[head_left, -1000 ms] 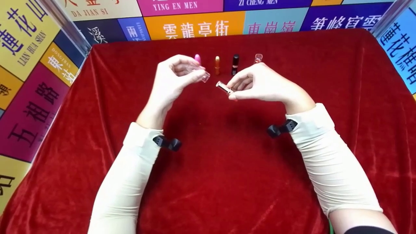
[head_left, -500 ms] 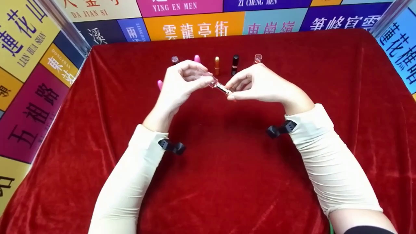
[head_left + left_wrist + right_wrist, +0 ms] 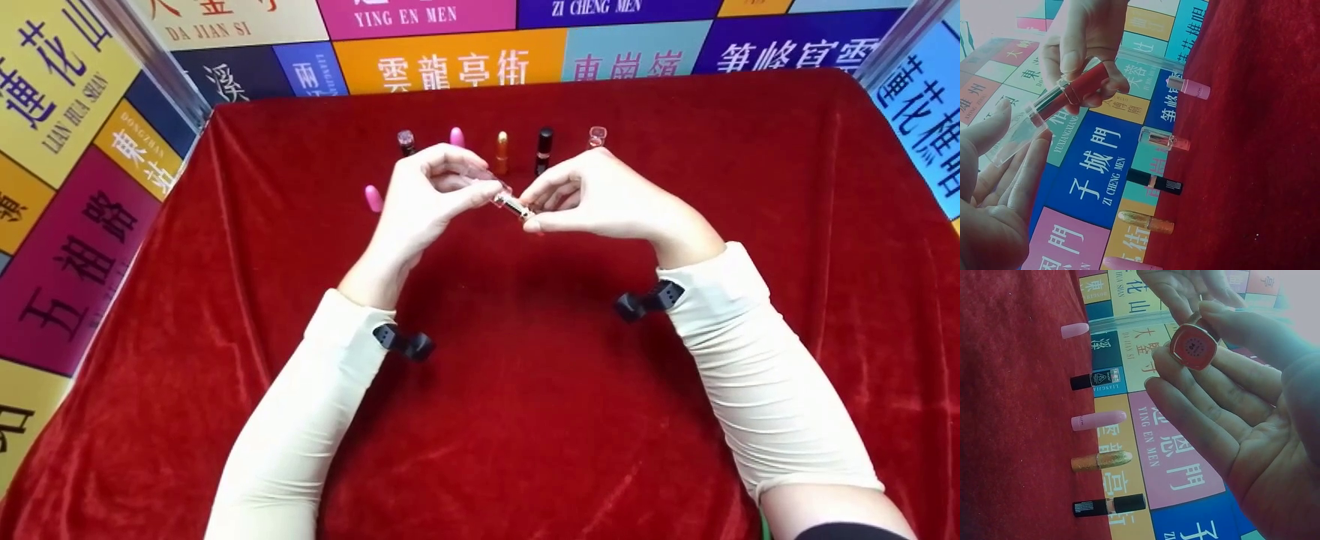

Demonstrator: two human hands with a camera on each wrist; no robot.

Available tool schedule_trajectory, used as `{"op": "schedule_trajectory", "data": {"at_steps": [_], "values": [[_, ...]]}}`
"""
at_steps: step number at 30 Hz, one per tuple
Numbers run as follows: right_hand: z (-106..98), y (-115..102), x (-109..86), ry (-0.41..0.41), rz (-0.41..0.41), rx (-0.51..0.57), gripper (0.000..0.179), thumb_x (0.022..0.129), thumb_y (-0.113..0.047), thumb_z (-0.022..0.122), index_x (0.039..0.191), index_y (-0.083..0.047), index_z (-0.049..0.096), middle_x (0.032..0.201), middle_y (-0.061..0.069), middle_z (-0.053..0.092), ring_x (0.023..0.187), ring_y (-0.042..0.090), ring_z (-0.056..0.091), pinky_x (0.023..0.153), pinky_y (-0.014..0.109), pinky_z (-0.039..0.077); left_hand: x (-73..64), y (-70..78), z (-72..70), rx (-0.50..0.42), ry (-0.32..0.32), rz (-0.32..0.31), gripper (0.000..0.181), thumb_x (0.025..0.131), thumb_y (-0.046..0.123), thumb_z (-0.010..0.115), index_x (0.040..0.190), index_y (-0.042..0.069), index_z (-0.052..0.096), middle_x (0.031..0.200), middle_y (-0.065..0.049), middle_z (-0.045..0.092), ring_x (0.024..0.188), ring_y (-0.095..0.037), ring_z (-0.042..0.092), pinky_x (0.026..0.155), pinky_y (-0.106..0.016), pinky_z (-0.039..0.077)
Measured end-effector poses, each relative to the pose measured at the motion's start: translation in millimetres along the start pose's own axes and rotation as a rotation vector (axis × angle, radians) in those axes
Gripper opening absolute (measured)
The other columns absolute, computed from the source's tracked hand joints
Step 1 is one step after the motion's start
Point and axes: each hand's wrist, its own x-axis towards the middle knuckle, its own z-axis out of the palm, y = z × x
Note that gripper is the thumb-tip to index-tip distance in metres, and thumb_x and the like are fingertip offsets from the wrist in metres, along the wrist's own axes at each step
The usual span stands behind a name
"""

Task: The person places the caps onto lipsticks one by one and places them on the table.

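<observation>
My right hand (image 3: 600,195) pinches a lipstick (image 3: 515,206) by its red base, thumb against fingertips. The tube's metallic middle points towards my left hand (image 3: 431,191), which holds a clear cap (image 3: 1013,140) between thumb and fingers. In the left wrist view, the cap's mouth overlaps the end of the metallic part (image 3: 1049,103). Both pieces are held tilted above the cloth. The right wrist view looks onto the round-cornered red bottom (image 3: 1193,349) of the lipstick, which hides the cap there.
Behind the hands, a dark lipstick (image 3: 406,141), a pink one (image 3: 457,138), a gold one (image 3: 502,154), a black one (image 3: 544,150) and a clear-capped one (image 3: 597,137) stand in a row on red cloth (image 3: 510,375). Further pink lipsticks stand left (image 3: 373,198) and right (image 3: 1190,88).
My left hand has moved right and slightly down, bringing the clear cap from apart to the lipstick's metallic end. The right hand has stayed nearly still. The left-hand pink lipstick has come into view.
</observation>
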Motion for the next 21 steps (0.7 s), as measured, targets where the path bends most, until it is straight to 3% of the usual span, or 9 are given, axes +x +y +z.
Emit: {"op": "schedule_trajectory", "data": {"at_steps": [21], "values": [[3.9, -1.0, 1.6, 0.071, -0.028, 0.056, 0.024, 0.090, -0.022, 0.088, 0.111, -0.011, 0.085, 0.099, 0.003, 0.082, 0.090, 0.010, 0.076, 0.086, 0.023, 0.061, -2.8, -5.5, 9.6, 0.012, -0.015, 0.000, 0.021, 0.086, 0.005, 0.089, 0.104, 0.005, 0.078, 0.094, -0.011, 0.078, 0.084, -0.024, 0.077, 0.080, -0.033, 0.061]]}}
